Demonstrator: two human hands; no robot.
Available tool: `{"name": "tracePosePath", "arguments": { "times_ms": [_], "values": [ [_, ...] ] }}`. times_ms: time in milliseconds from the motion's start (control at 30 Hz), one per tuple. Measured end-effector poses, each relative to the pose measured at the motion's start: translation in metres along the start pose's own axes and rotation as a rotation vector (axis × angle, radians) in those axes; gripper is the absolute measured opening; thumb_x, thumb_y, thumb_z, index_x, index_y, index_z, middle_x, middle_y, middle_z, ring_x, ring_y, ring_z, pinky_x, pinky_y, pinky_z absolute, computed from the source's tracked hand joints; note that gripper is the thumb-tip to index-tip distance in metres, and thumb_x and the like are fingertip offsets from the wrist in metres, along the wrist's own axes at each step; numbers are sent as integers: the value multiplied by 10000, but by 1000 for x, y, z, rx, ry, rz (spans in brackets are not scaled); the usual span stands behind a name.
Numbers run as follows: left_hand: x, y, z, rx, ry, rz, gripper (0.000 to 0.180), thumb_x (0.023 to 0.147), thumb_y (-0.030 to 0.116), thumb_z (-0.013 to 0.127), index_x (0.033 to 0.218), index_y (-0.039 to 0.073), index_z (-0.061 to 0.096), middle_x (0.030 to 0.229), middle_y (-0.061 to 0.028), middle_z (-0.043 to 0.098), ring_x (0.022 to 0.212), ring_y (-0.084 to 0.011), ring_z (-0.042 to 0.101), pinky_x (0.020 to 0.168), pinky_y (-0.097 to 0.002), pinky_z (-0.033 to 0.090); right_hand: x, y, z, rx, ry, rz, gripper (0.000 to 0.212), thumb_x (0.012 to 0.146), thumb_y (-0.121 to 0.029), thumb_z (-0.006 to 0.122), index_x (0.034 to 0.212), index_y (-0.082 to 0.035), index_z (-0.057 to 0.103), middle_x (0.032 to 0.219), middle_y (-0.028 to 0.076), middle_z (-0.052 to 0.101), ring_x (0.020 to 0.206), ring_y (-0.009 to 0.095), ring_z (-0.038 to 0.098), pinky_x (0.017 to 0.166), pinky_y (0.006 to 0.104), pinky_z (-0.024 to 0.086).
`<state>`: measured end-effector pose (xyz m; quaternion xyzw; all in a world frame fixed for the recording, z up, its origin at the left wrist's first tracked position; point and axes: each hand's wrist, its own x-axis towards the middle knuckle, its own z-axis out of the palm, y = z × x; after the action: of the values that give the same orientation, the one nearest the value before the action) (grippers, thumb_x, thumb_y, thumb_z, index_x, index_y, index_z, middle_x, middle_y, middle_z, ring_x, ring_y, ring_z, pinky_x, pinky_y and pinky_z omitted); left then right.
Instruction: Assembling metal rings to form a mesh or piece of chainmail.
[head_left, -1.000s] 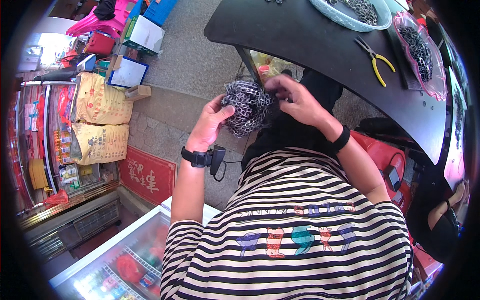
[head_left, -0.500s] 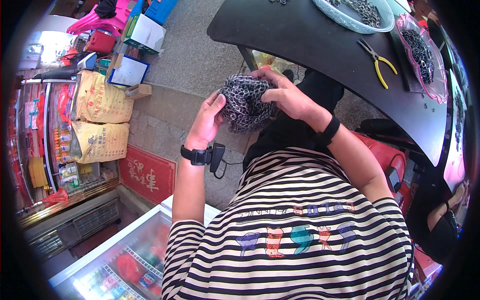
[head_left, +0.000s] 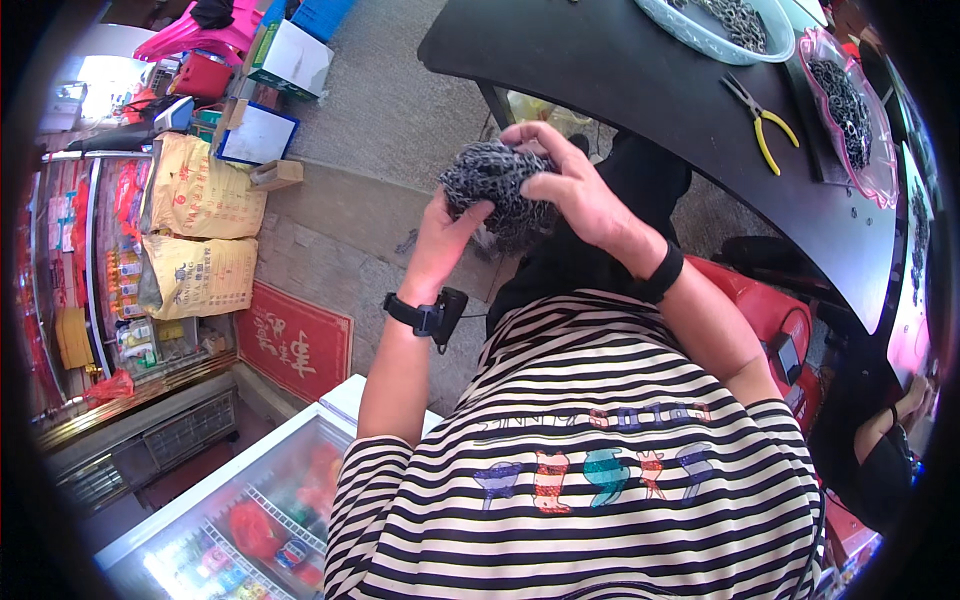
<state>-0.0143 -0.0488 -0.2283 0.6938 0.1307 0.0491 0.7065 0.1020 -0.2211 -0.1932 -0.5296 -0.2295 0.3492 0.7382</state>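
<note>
At 12 o'clock I see a rounded bundle of dark-silver metal chain (head_left: 500, 190), gripped by the left hand (head_left: 443, 238) at its 8 o'clock and the right hand (head_left: 578, 192) at its 2 o'clock. I judge this step 2-handed handling; the next move calls for steady support.

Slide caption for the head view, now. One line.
Left hand and right hand hold a bundle of metal chain near a dark table with yellow-handled pliers.
</note>
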Motion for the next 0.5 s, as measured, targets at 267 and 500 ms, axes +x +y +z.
{"name": "tracePosePath", "arguments": {
  "times_ms": [267, 500],
  "values": [
    [4, 36, -4, -499, 0, -151, 406, 926, 292, 599, 1224, 18, 561, 1176, -84, 625, 1063, -162, 587, 960, -318, 438, 14, 17, -40, 69, -89, 20, 523, 724, -15, 456, 1246, 13, 484, 1161, 79, 568, 1051, 151, 558, 933, 280, 437],
    [6, 50, -18, -382, 75, -205, 488, 904, 419, 586, 1171, 11, 582, 1088, -89, 644, 939, -162, 631, 844, -319, 511, 5, -22, -21, -588, 70, -251, 463, 728, 66, 523, 1177, -42, 561, 1119, 113, 576, 942, 219, 599, 785, 322, 505]
  ]
}}
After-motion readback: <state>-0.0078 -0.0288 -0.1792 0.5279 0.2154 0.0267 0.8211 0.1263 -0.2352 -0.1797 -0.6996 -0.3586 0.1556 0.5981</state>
